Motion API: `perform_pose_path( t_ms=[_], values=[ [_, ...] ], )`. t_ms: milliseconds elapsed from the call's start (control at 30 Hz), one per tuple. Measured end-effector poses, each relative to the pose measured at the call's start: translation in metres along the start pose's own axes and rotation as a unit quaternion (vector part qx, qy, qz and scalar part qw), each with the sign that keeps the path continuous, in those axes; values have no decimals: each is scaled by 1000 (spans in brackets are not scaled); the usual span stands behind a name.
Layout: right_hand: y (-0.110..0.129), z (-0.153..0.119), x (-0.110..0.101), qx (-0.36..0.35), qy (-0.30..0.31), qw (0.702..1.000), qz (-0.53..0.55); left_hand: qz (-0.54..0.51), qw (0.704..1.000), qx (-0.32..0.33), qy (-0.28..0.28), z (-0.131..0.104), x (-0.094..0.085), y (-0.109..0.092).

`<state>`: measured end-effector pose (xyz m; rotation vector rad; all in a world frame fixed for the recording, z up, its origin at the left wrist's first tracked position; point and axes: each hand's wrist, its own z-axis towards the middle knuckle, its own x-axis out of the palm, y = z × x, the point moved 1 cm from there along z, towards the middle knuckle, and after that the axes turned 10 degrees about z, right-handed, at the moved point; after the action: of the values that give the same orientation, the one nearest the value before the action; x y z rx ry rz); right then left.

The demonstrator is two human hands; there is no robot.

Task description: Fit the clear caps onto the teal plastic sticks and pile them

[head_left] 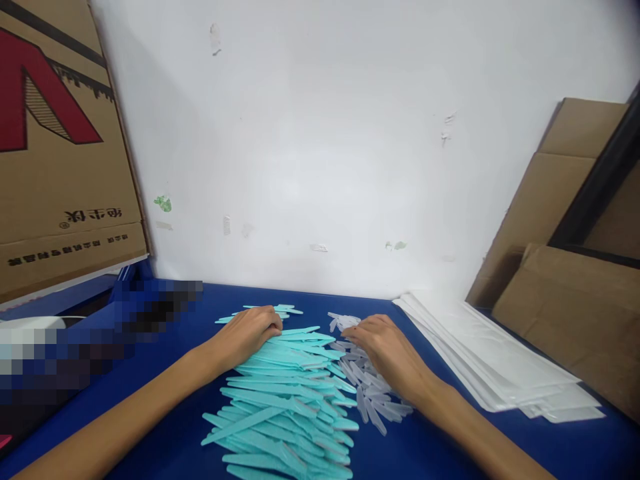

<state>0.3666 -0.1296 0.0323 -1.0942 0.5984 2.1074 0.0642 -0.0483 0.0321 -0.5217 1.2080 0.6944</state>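
A long pile of slim turquoise plastic sticks (pixel 285 413), shaped like eyebrow razors, runs down the middle of the blue table. My left hand (pixel 255 327) lies over the pile's far left end, fingers curled down and closed; whatever they grip is hidden. Beyond it a few more turquoise sticks lie apart. To the right of the pile are many small translucent plastic covers (pixel 375 400). My right hand (pixel 380 337) reaches over these covers with its fingers bent and drawn together, fingertips at the far group. What sits between those fingertips is too small to make out.
A stack of flat white bags (pixel 490 353) lies on the right of the blue table (pixel 170 427). Cardboard (pixel 575 320) leans behind it. At left stands a large printed carton (pixel 65 173), and a white wall (pixel 310 147) closes off the back.
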Motion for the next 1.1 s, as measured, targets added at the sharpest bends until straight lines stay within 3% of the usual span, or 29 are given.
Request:
perform_pose_path(
  t_ms=[300,400,533,767,1100],
  values=[
    [5,-2,-6,61,12,997,-52,32,999,-5,-30,-1,-6,-7],
    [5,-2,-4,69,8,997,-14,44,998,-1,-55,0,-13,-10],
    [6,1,-3,71,-42,994,75,68,989,41,-124,0,-19,-16],
    [11,3,-10,35,-109,987,109,92,972,112,-184,-2,-20,-28],
    [16,3,-8,-17,-135,984,112,101,960,152,-214,-2,-15,-26]
  ],
)
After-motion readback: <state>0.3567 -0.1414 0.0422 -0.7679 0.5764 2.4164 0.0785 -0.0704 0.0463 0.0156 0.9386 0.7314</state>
